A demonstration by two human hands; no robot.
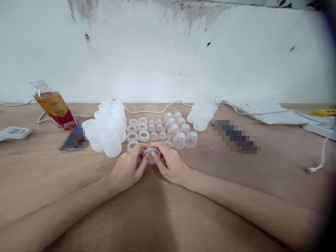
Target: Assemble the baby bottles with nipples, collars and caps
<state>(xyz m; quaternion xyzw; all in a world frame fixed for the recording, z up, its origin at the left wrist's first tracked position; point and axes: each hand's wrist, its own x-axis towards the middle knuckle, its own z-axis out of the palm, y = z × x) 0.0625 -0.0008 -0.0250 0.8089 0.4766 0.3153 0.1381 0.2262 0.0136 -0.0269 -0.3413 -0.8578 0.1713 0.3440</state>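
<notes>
Both of my hands meet at the middle of the wooden table [236, 182]. My left hand [128, 168] and my right hand [172, 164] pinch a small round clear plastic part [151, 154] between their fingertips, one hand on each side. Just beyond it lie rows of white plastic rings [139, 131], small clear teats [155, 128] and clear dome caps [180, 134]. To the left stand several milky white bottles [109, 131], and more white bottles [202, 115] lie at the back right.
A tilted drink bottle with a red and yellow label [54, 106] stands at the far left, next to a card with a printed code [14, 133]. White cables [321, 154] and papers [267, 112] lie at the right near the wall.
</notes>
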